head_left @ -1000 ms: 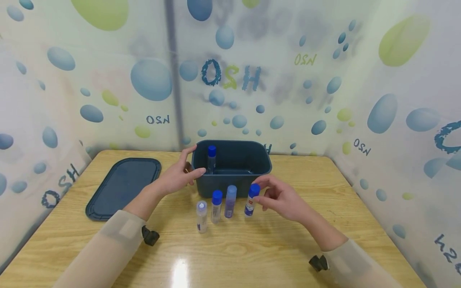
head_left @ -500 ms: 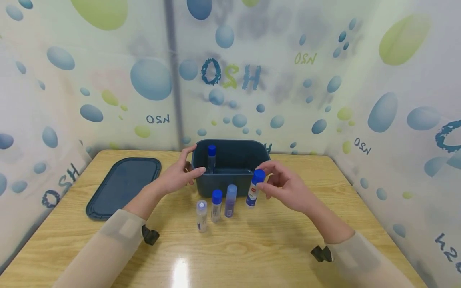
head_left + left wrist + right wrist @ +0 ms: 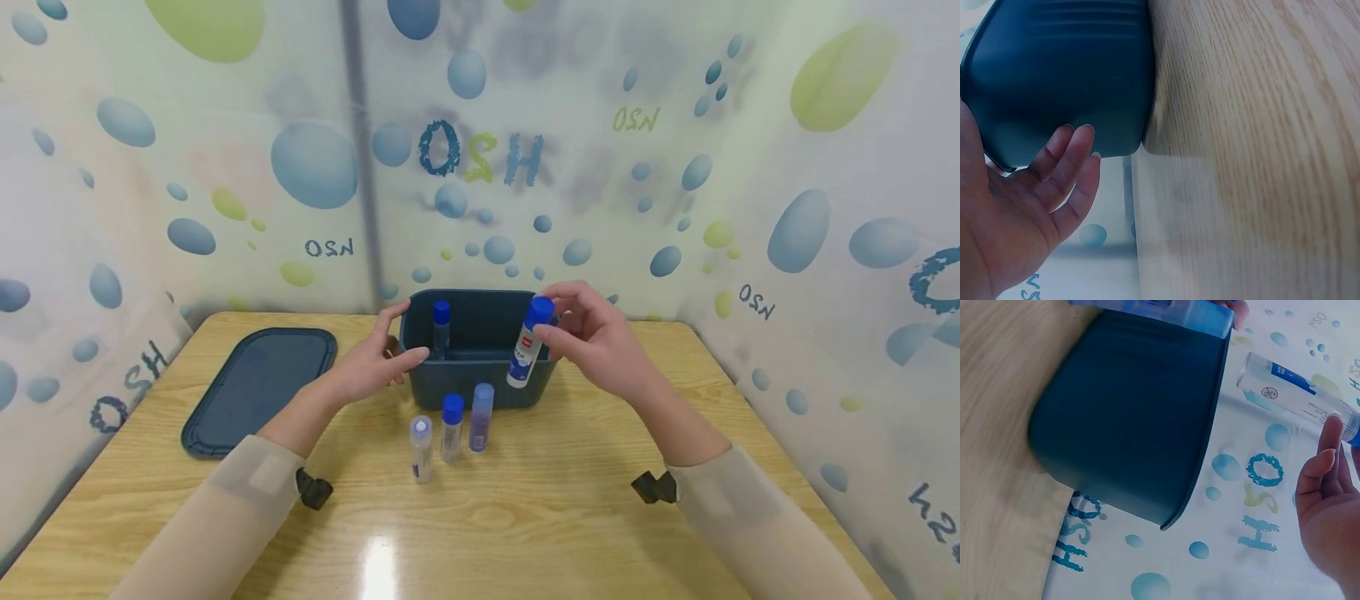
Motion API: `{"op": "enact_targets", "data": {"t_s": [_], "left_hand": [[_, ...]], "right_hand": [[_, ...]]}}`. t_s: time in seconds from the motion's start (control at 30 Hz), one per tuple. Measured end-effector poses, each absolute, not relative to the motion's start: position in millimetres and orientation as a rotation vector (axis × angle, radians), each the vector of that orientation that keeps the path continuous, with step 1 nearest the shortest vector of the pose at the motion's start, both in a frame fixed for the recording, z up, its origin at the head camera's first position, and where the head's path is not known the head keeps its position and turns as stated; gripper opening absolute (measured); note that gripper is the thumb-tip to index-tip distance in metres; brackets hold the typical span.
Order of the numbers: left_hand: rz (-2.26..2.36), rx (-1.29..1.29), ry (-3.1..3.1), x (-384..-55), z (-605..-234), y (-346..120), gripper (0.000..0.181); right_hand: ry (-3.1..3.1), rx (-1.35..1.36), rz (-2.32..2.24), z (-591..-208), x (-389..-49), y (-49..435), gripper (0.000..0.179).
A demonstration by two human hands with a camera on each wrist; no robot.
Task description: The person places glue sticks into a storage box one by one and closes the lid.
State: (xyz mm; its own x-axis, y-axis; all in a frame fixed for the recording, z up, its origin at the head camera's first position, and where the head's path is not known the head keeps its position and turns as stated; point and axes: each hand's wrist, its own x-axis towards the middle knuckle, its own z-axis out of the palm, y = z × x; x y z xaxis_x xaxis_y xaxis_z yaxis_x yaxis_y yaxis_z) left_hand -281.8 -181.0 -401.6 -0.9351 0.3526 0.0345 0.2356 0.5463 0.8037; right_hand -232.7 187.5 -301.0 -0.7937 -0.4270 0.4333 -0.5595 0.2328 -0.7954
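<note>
My right hand pinches a glue stick by its blue cap, near the bin's front right. The stick has a red-and-blue label and hangs tilted, its base in front of the bin wall; in the right wrist view its clear tube is apart from the bin. My left hand holds the left end of the dark blue bin, thumb at the front rim and index finger at the back. Its other fingers touch the outer wall in the left wrist view. Inside the bin, at left, stands a blue-capped glue stick.
In front of the bin stand a clear-capped glue tube, a blue-capped glue stick and a light-blue-capped purple glue stick. A dark blue lid lies left on the wooden table. A patterned curtain encloses the back and sides.
My right hand has lifted the glue stick off the table, up towards the bin's right rim, and the stick now leans. The left hand stays at the bin's left end.
</note>
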Motion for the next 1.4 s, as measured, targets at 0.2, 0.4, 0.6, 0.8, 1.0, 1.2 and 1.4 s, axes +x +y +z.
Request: {"op": "enact_targets", "data": {"t_s": [0.2, 0.4, 0.6, 0.8, 1.0, 1.2, 1.4], "left_hand": [[1.340, 0.512, 2.645, -283, -401, -180, 0.098], [1.342, 0.516, 2.643, -283, -400, -180, 0.097], [1.348, 0.515, 2.631, -283, -399, -178, 0.097], [1.342, 0.514, 2.632, -283, -398, -179, 0.097], [1.349, 0.515, 2.624, -281, -398, -180, 0.099], [1.354, 0.513, 2.630, -280, -398, -180, 0.098], [1.350, 0.505, 2.633, -279, -398, -179, 0.098]], "right_hand": [[-2.367, 0.862, 1.579, -290, -248, 181, 0.040], [-2.380, 0.795, 1.558, -281, -266, 172, 0.039], [-2.396, 0.735, 1.563, -277, -282, 167, 0.040], [-2.413, 0.727, 1.590, -283, -298, 157, 0.041], [-2.480, 0.719, 1.603, -299, -315, 143, 0.042], [-2.561, 0.688, 1.592, -314, -328, 130, 0.042], [-2.624, 0.640, 1.571, -325, -336, 119, 0.040]]}}
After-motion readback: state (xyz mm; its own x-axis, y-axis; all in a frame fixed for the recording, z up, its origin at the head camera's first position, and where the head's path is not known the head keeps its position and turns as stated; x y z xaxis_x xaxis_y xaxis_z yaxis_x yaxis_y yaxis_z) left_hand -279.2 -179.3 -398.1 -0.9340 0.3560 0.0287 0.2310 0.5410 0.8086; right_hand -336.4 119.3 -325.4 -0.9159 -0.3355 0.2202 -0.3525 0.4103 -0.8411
